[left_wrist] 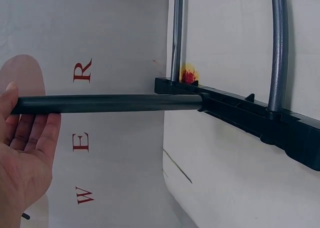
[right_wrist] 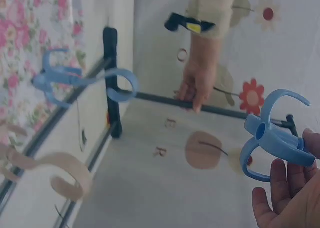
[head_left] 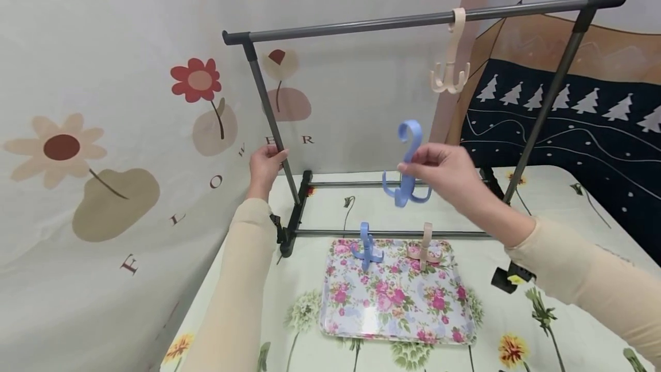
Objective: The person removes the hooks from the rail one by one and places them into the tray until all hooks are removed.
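My right hand (head_left: 448,174) pinches a blue multi-prong hook hanger (head_left: 404,191) by its stem, in mid-air below the rack's top bar. Its curled hook points up and its prongs spread at the bottom; the right wrist view shows these prongs (right_wrist: 275,135) close up. With thumb and fingers, my left hand (head_left: 264,168) grips the left upright (left_wrist: 110,103) of the dark metal garment rack. On the top bar (head_left: 351,27) a beige hook hanger (head_left: 450,68) hangs, right of the middle. Another blue hanger (head_left: 367,251) and a beige one (head_left: 426,251) lie on a floral tray (head_left: 382,326).
The rack's black foot (head_left: 294,220) stands on a flower-print cloth (head_left: 304,349), with lower rails (head_left: 392,234) running across behind the tray. A printed curtain (head_left: 129,280) hangs close on the left. The rack's right upright (head_left: 547,102) slants up behind my right forearm.
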`<state>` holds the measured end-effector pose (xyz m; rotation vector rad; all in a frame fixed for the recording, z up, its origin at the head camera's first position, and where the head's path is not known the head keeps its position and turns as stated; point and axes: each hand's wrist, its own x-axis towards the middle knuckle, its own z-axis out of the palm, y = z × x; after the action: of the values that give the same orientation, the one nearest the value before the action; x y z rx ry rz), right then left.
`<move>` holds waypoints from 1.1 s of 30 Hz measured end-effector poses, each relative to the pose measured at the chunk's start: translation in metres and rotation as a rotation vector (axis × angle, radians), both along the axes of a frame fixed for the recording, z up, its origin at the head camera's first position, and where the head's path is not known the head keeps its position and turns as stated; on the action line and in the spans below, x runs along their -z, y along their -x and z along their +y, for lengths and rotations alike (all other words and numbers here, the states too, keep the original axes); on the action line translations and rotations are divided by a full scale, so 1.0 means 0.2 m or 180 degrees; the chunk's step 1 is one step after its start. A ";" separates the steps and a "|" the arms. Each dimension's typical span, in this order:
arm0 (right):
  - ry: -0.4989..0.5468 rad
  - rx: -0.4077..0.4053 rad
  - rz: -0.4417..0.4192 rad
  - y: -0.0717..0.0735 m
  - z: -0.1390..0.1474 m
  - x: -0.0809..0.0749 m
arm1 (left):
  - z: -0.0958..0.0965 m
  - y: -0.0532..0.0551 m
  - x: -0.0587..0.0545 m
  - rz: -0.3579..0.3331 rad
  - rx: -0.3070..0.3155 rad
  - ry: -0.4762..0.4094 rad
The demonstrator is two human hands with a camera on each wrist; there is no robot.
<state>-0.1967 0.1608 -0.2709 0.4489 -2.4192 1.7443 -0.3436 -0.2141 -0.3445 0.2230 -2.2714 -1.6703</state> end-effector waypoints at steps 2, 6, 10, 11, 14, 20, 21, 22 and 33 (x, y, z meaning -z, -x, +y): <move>-0.0042 -0.0100 -0.0027 -0.01 -0.03 0.06 | 0.00 0.00 0.00 -0.0013 0.0000 -0.0019; -0.0018 -0.0233 -0.0082 -0.03 -0.09 0.17 | -0.01 0.01 0.00 -0.0017 -0.0002 -0.0056; -0.0035 -0.0337 -0.0112 -0.05 -0.14 0.30 | -0.01 0.01 0.00 -0.0007 -0.0024 -0.0062; -0.0049 -0.0354 -0.0138 -0.06 -0.15 0.33 | -0.01 0.01 0.00 -0.0008 -0.0026 -0.0057; -0.0049 -0.0433 -0.0237 -0.08 -0.18 0.42 | -0.01 0.01 0.01 -0.0009 -0.0019 -0.0048; -0.0137 -0.0495 -0.0330 -0.12 -0.21 0.53 | -0.01 0.01 0.01 0.0048 0.0036 -0.0077; -0.0147 -0.0493 -0.0337 -0.13 -0.22 0.55 | -0.01 0.01 0.01 0.0056 0.0045 -0.0080; -0.0152 -0.0490 -0.0331 -0.14 -0.22 0.56 | -0.01 0.01 0.01 0.0062 0.0048 -0.0078; -0.0486 -0.0439 -0.0154 -0.22 -0.29 0.75 | -0.01 0.00 0.00 0.0029 0.0050 -0.0008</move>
<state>-0.1529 0.1028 -0.4202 0.6116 -2.6250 1.6449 -0.3435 -0.2162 -0.3454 0.1983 -2.2702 -1.6784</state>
